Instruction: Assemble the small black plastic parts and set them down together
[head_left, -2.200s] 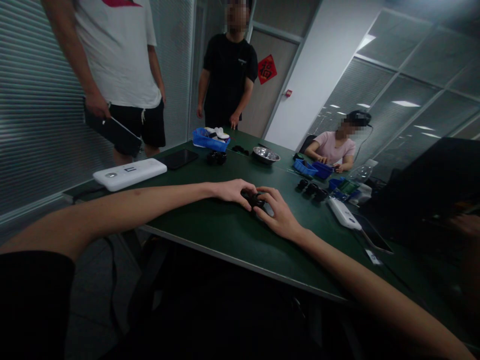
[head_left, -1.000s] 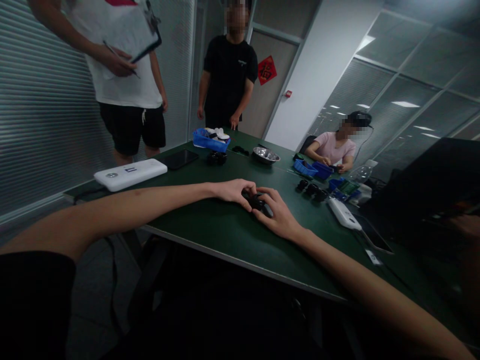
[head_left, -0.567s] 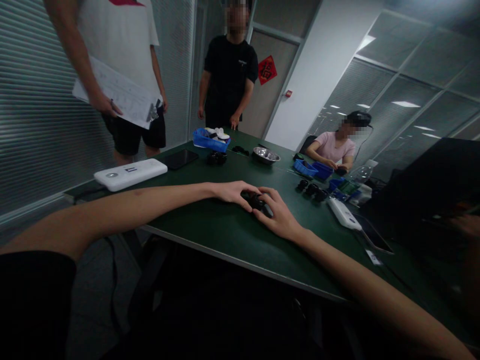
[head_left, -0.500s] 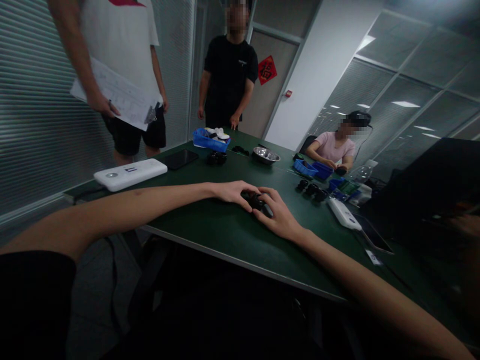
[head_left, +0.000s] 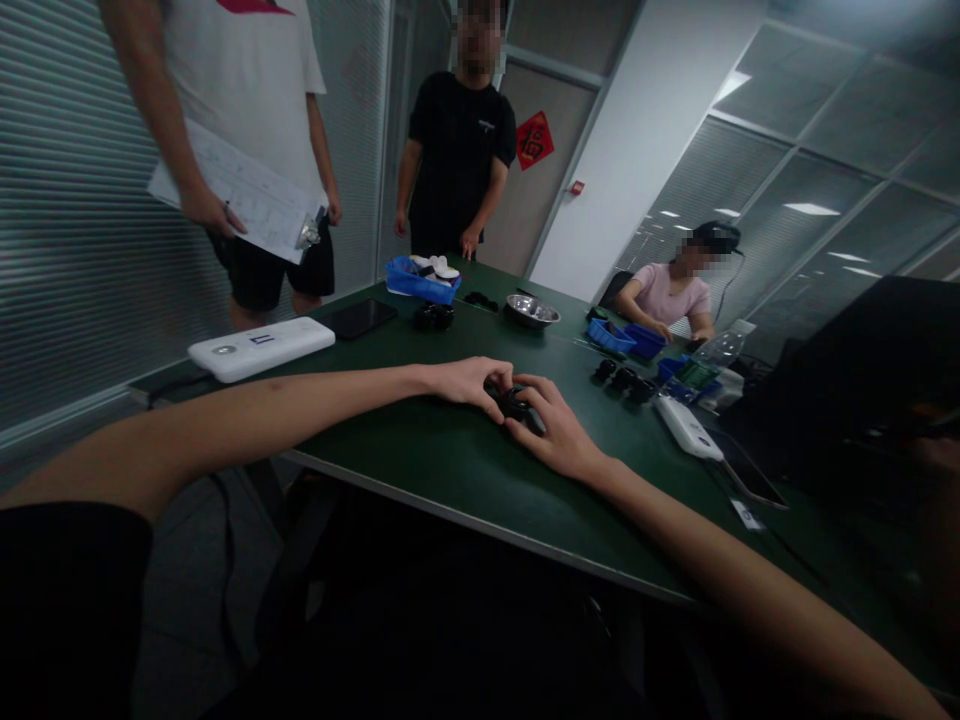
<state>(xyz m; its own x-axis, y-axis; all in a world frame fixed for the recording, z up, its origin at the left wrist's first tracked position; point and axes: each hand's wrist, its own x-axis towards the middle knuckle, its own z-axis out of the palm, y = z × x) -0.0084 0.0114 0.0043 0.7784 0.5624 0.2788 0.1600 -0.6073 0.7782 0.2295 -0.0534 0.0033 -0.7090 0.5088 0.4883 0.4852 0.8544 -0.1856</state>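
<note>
Both my arms reach out over a dark green table point(head_left: 450, 470). My left hand point(head_left: 465, 382) and my right hand point(head_left: 555, 425) meet at a small black object point(head_left: 514, 402) that rests on the table. The fingers of both hands curl around it, the left from the left side and the right from the near right. The object is too dark and too covered for me to make out its shape.
A white flat device point(head_left: 259, 347) and a black phone point(head_left: 358, 317) lie at the left. Farther back are a blue bin point(head_left: 420, 279), a metal bowl point(head_left: 531, 311), black parts point(head_left: 622, 378) and another white device point(head_left: 686, 428). Two people stand behind; one sits at right.
My hands stay on the black object with only small finger shifts. The standing person in the white shirt raised a clipboard, then lowered it to hip height with papers showing.
</note>
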